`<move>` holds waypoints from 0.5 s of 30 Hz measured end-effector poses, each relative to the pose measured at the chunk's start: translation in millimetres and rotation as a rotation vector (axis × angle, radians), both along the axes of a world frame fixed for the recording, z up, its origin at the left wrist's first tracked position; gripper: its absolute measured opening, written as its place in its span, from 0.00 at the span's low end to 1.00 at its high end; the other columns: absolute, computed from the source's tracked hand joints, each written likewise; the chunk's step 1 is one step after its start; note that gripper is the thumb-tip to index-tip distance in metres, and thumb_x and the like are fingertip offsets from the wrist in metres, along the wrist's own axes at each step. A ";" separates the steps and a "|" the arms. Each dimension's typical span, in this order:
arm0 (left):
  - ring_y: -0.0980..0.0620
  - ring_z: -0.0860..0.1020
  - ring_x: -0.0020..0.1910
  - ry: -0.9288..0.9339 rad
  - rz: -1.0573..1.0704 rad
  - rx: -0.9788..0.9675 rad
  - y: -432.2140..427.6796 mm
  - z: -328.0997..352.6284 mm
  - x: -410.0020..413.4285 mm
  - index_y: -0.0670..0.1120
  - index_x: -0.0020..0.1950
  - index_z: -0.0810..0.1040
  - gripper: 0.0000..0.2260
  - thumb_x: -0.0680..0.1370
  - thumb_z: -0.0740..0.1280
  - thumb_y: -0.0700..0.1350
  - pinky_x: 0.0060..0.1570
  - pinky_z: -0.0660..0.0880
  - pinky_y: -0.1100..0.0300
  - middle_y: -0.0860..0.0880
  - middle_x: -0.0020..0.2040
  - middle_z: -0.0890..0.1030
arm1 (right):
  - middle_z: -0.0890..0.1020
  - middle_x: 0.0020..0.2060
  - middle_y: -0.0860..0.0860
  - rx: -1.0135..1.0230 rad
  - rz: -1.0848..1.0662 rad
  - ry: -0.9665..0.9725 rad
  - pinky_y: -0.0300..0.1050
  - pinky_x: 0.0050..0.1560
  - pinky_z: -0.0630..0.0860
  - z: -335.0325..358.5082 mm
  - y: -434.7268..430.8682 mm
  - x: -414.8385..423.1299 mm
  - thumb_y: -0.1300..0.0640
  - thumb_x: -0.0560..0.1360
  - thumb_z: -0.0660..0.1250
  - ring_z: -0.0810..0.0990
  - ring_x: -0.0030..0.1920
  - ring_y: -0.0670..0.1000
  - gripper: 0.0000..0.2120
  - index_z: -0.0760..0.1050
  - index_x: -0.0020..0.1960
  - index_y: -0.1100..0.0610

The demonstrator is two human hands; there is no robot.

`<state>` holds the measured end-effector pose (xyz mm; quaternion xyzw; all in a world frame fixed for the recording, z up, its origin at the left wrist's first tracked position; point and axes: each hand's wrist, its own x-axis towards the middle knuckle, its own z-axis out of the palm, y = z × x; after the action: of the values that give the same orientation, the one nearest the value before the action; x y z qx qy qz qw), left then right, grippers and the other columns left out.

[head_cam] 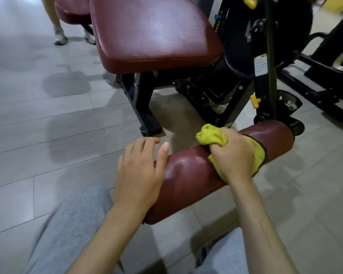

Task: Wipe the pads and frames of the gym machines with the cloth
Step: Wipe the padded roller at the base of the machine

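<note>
Loose-fingered left hand flat on the near end of a glossy maroon cylindrical roller pad; at mid-pad, right hand clenched round a bunched yellow cloth pressed against it. Beyond the pad, angular black metal frame under a broad, rounded maroon seat cushion.

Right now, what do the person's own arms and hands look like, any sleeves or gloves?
Both forearms are bare, no sleeve in view. The left hand and right hand wear no gloves or watch; visible nails are short, unpainted. Grey trousers cover the legs.

Dim light, soft shadows, blurred edges
</note>
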<state>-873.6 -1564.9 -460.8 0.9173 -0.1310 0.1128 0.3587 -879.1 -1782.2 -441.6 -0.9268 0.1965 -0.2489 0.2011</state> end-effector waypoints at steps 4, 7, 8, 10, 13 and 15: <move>0.53 0.73 0.59 -0.036 -0.067 0.076 -0.8 2.6 0.7 0.54 0.65 0.76 0.23 0.84 0.48 0.64 0.55 0.71 0.54 0.55 0.59 0.76 | 0.85 0.49 0.43 -0.073 0.337 -0.016 0.52 0.56 0.74 -9.3 49.0 -21.6 0.47 0.72 0.68 0.82 0.51 0.50 0.09 0.82 0.50 0.47; 0.54 0.73 0.58 -0.029 -0.088 0.046 0.5 1.7 0.1 0.56 0.63 0.76 0.23 0.83 0.48 0.66 0.54 0.72 0.52 0.57 0.58 0.77 | 0.85 0.53 0.40 -0.002 0.456 -0.041 0.50 0.56 0.76 -9.5 21.6 -14.1 0.51 0.74 0.73 0.82 0.55 0.46 0.10 0.84 0.55 0.47; 0.55 0.74 0.58 0.005 -0.061 0.009 1.4 1.3 1.4 0.57 0.62 0.76 0.24 0.82 0.48 0.68 0.53 0.72 0.53 0.59 0.58 0.77 | 0.85 0.53 0.41 0.042 0.467 -0.040 0.51 0.55 0.78 -8.1 9.1 -9.1 0.53 0.73 0.73 0.83 0.55 0.45 0.12 0.84 0.56 0.48; 0.56 0.73 0.58 0.090 0.002 -0.065 1.5 -2.2 5.1 0.59 0.61 0.75 0.25 0.80 0.46 0.71 0.51 0.70 0.54 0.61 0.57 0.76 | 0.86 0.52 0.41 0.110 0.443 -0.031 0.47 0.54 0.79 -5.0 -15.4 1.0 0.55 0.71 0.71 0.84 0.53 0.44 0.14 0.85 0.56 0.49; 0.58 0.72 0.58 0.127 0.004 -0.036 1.5 -4.6 7.1 0.60 0.60 0.74 0.23 0.82 0.46 0.71 0.51 0.68 0.55 0.62 0.56 0.74 | 0.86 0.46 0.42 0.116 0.282 -0.005 0.30 0.48 0.73 -0.5 -58.6 12.2 0.58 0.69 0.69 0.81 0.45 0.37 0.16 0.85 0.55 0.50; 0.56 0.73 0.57 0.149 -0.006 -0.038 1.1 -3.3 7.9 0.59 0.60 0.75 0.21 0.82 0.48 0.69 0.51 0.68 0.54 0.61 0.56 0.74 | 0.85 0.44 0.45 0.160 0.147 0.024 0.37 0.46 0.73 2.3 -95.1 18.1 0.58 0.69 0.67 0.80 0.44 0.39 0.16 0.85 0.55 0.51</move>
<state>-865.6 -1563.8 -464.1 0.9157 -0.1048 0.0457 0.3852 -861.0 -1877.3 -439.2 -0.9227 0.1496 -0.2058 0.2896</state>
